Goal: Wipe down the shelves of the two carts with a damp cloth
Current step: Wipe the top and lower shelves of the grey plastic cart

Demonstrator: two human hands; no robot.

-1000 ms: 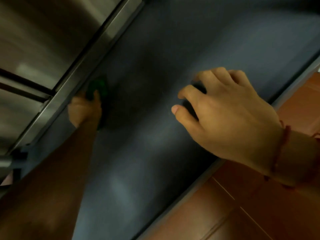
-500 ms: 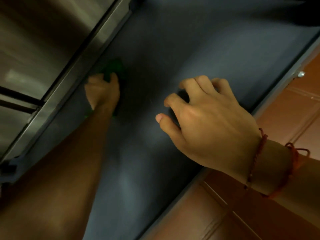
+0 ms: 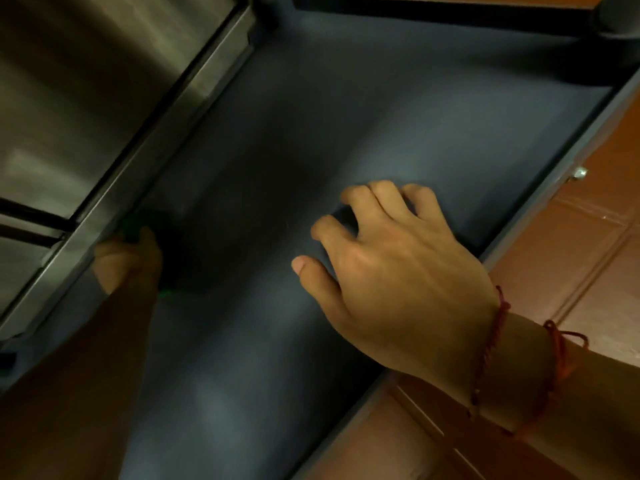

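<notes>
Head view: a dark blue-grey cart shelf [image 3: 311, 116] runs from near left to far right, with a raised rim along its right edge. A brushed steel shelf [image 3: 86, 98] overhangs its left side and is the higher of the two.

The left hand [image 3: 126, 261] reaches in along the left of the shelf, close under the steel edge. It lies on a green cloth [image 3: 133, 230] pressed to the shelf surface. Only small patches of green show, at the fingertips and just beside the heel of the hand. The hand is dim and blurred, so I cannot tell whether the fingers curl round the cloth or lie flat on it.

The right hand [image 3: 398, 282] is well apart from it, near the right rim. Its fingers are spread and arched, its fingertips rest on the shelf, and the thumb points left. It has hold of nothing. Two red string bracelets [image 3: 491, 344] circle its wrist.

Red-brown floor tiles [image 3: 588, 254] show beyond the right rim. A small bright screw [image 3: 579, 173] sits on the outside of that rim. A grey post [image 3: 620, 15] stands at the far right corner.
</notes>
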